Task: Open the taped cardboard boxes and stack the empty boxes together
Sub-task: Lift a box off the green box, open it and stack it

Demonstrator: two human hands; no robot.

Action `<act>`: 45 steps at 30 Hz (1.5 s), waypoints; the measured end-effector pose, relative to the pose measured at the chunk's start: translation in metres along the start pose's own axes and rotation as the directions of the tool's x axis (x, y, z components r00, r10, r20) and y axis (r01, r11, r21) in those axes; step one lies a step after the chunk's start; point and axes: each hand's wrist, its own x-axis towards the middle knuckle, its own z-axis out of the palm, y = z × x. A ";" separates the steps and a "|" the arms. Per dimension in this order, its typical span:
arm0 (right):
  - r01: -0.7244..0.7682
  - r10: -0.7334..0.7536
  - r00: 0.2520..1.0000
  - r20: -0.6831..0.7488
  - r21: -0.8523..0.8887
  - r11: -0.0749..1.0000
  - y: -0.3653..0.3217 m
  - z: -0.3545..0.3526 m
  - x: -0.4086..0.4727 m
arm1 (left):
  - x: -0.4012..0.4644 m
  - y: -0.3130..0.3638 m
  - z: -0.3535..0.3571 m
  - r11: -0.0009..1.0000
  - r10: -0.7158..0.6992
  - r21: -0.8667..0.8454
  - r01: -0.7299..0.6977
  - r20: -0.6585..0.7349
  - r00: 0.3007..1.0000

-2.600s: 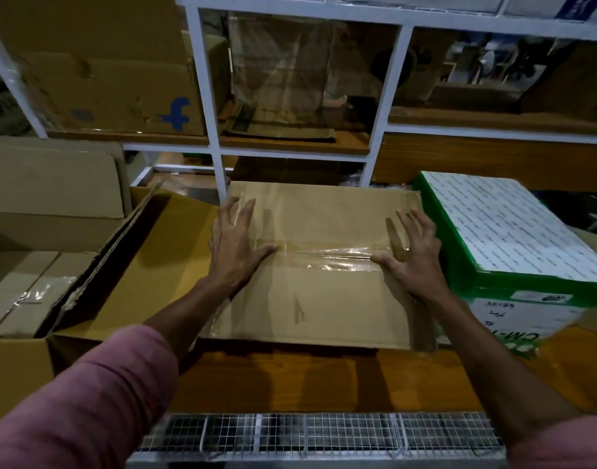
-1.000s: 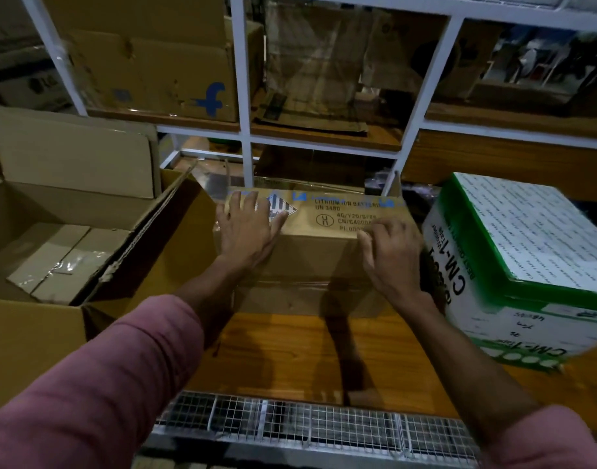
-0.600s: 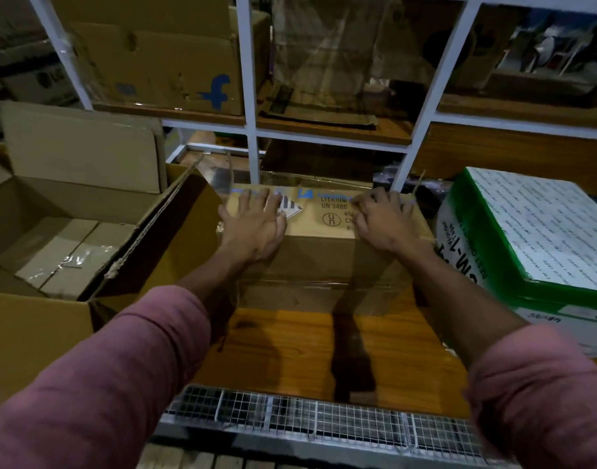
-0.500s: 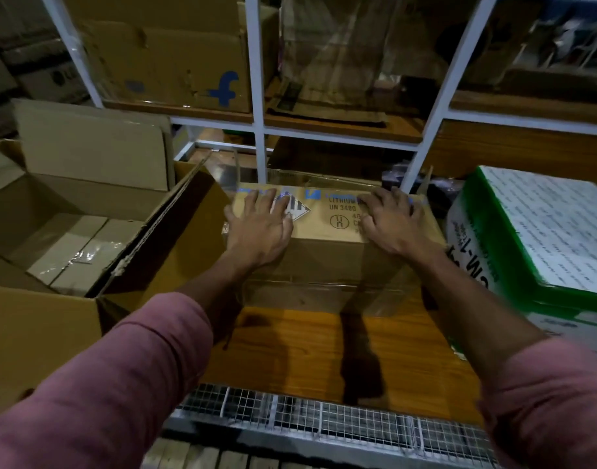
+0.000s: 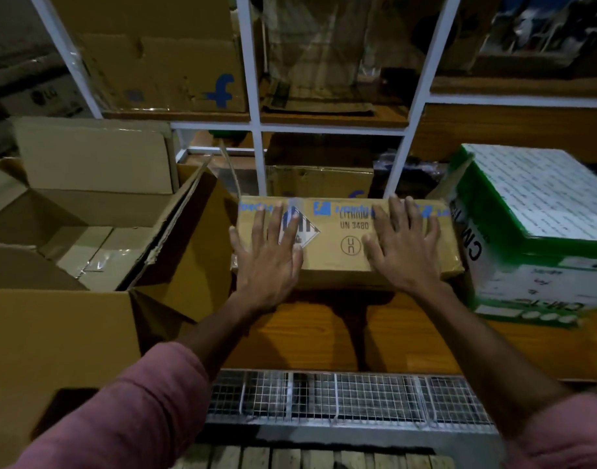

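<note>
box label [image 5: 349,220] partly hidden under both hands, green-and-white carton [image 5: 534,231] blurred, cut by right edge

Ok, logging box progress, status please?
Left hand, right hand flat on brown box. Box closed. Green-and-white box crowding right side.

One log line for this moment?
left hand: flat on box | right hand: flat on box | box: closed

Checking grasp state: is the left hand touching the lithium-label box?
Touching. Head view shows the left hand lying flat, fingers spread, on the lithium-label box.
</note>
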 end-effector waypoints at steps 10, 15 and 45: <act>-0.103 0.102 0.994 -0.027 -0.042 0.994 -0.039 -0.005 -0.086 | -0.073 -0.012 0.006 0.992 0.052 0.110 -0.060 0.077 0.996; -0.059 0.071 0.988 0.138 -0.093 0.994 -0.047 0.009 -0.088 | -0.069 -0.009 0.009 0.986 0.141 0.065 -0.155 0.176 0.974; -0.462 0.429 0.887 0.172 0.355 0.813 0.047 0.097 -0.077 | -0.035 0.034 0.112 0.999 -0.034 0.001 0.035 0.270 0.962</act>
